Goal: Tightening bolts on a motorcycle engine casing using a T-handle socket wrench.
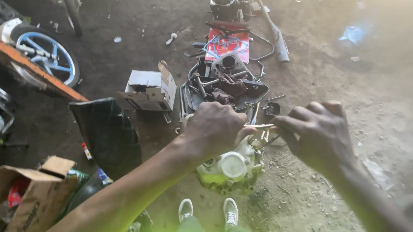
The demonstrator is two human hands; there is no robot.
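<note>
Black tray [257,93] upper centre: rags, metal parts. Open cardboard box [18,208] lower left: red packets. Fingers of left hand [214,127] and right hand [317,133] curled, pinching thin metal rod [260,126] above engine casing [231,167].

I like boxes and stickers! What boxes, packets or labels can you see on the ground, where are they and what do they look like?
White carton: open, flaps up, on the dirt left of the parts tray.
Brown carton: bottom left corner, open, torn flap, dark print on its side, colourful packets inside.
Red packet: flat, rectangular, near the top, with blue outline drawings.
Small tube: left of the dark seat, white and red.
</note>
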